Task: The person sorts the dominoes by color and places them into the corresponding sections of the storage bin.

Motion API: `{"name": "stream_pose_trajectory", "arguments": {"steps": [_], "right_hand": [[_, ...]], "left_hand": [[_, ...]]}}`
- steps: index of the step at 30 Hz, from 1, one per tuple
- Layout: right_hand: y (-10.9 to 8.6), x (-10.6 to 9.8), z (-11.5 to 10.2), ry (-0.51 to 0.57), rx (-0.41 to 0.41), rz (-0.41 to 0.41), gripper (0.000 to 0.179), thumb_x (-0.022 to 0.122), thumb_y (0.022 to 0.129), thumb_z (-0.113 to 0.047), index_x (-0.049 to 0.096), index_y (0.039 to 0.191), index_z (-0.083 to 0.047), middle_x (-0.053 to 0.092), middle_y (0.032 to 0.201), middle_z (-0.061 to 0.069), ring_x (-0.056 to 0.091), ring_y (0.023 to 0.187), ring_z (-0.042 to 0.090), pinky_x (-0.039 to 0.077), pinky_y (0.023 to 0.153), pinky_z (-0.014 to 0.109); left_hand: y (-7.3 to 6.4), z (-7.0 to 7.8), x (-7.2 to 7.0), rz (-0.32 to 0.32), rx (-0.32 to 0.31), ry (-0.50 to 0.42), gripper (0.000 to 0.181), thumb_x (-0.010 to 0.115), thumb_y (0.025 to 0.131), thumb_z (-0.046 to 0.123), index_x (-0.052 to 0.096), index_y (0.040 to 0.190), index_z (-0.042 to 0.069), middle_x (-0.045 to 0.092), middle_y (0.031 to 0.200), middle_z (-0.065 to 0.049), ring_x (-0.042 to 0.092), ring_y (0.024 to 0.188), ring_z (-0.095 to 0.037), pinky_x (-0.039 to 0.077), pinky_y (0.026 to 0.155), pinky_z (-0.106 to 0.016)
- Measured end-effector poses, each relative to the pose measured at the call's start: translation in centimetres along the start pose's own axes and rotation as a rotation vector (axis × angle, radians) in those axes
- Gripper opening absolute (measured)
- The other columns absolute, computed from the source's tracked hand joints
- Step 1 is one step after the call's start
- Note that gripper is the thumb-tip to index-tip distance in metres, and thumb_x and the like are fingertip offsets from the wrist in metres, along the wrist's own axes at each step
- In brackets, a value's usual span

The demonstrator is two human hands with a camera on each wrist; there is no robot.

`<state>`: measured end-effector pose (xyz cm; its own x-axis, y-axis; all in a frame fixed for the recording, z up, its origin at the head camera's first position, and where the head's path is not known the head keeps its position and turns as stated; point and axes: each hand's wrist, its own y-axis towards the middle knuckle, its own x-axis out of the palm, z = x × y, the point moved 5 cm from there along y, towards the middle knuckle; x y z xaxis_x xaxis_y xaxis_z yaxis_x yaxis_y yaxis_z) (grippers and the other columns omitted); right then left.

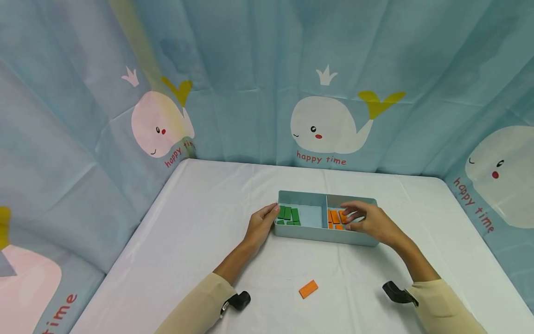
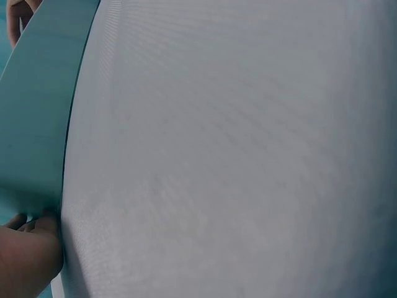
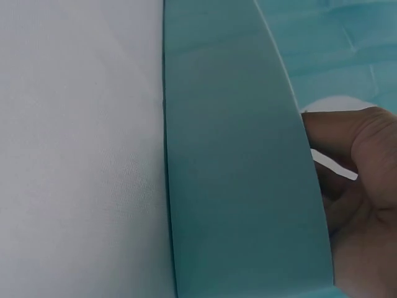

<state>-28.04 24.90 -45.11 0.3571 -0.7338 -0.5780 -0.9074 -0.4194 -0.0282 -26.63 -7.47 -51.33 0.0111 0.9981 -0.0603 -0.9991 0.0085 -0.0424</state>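
A blue-green two-compartment box stands on the white-covered table. My left hand holds its left end, with the thumb at the rim. In the left wrist view, part of the left hand shows against the box corner. Several green blocks lie in the left compartment. My right hand reaches into the right compartment, pinching an orange block beside several other orange blocks. In the right wrist view, the box wall hides the fingertips of the right hand.
One loose orange block lies on the table in front of the box, between the forearms. A blue curtain with whale prints hangs behind and along both sides of the table. Black wrist devices sit at both sleeves.
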Motion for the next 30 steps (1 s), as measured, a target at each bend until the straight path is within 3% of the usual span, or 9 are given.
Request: {"name": "stream_pose_trajectory", "arguments": {"steps": [9, 15, 18, 24, 30], "right_hand": [[-1.5, -0.2, -1.1, -0.046, -0.092, 0.101, 0.052, 0.081, 0.096, -0.012, 0.064, 0.144, -0.007, 0.069, 0.135, 0.017, 0.071, 0.11, 0.028, 0.063, 0.085, 0.026], [-2.7, -0.2, -1.5, -0.079, -0.133, 0.169, 0.045, 0.08, 0.098, -0.017, 0.066, 0.14, -0.015, 0.071, 0.13, 0.014, 0.071, 0.105, 0.016, 0.062, 0.083, 0.025], [-3.3, -0.1, -2.2, -0.079, -0.156, 0.192, 0.044, 0.08, 0.098, -0.018, 0.066, 0.14, -0.013, 0.071, 0.127, 0.012, 0.071, 0.104, 0.014, 0.061, 0.082, 0.023], [-4.6, 0.4, -3.2, -0.065, -0.2, 0.204, 0.043, 0.08, 0.097, -0.012, 0.067, 0.138, -0.013, 0.072, 0.126, 0.009, 0.071, 0.102, 0.012, 0.06, 0.084, 0.021], [-5.4, 1.7, -3.3, -0.008, -0.219, 0.159, 0.042, 0.08, 0.096, -0.008, 0.068, 0.137, -0.011, 0.073, 0.122, 0.013, 0.072, 0.098, 0.013, 0.062, 0.081, 0.025]], "left_hand": [[0.0, 0.0, -0.1, 0.013, -0.01, 0.0, 0.06, 0.062, 0.108, 0.044, 0.056, 0.153, 0.004, 0.061, 0.152, -0.01, 0.049, 0.149, -0.025, 0.04, 0.125, -0.043], [0.1, -0.1, 0.0, 0.005, -0.007, 0.002, 0.06, 0.061, 0.109, 0.044, 0.055, 0.153, 0.003, 0.06, 0.154, -0.01, 0.049, 0.149, -0.026, 0.04, 0.124, -0.043], [0.1, -0.1, 0.0, 0.004, -0.006, -0.002, 0.061, 0.061, 0.109, 0.044, 0.055, 0.153, 0.003, 0.06, 0.154, -0.011, 0.049, 0.149, -0.026, 0.04, 0.125, -0.043], [0.0, 0.0, -0.1, -0.001, -0.01, -0.015, 0.061, 0.062, 0.108, 0.044, 0.055, 0.154, 0.003, 0.06, 0.154, -0.01, 0.049, 0.149, -0.025, 0.04, 0.125, -0.043], [0.0, 0.0, -0.1, -0.004, -0.002, -0.015, 0.061, 0.061, 0.109, 0.044, 0.055, 0.153, 0.002, 0.06, 0.153, -0.012, 0.05, 0.149, -0.027, 0.041, 0.124, -0.043]]}}
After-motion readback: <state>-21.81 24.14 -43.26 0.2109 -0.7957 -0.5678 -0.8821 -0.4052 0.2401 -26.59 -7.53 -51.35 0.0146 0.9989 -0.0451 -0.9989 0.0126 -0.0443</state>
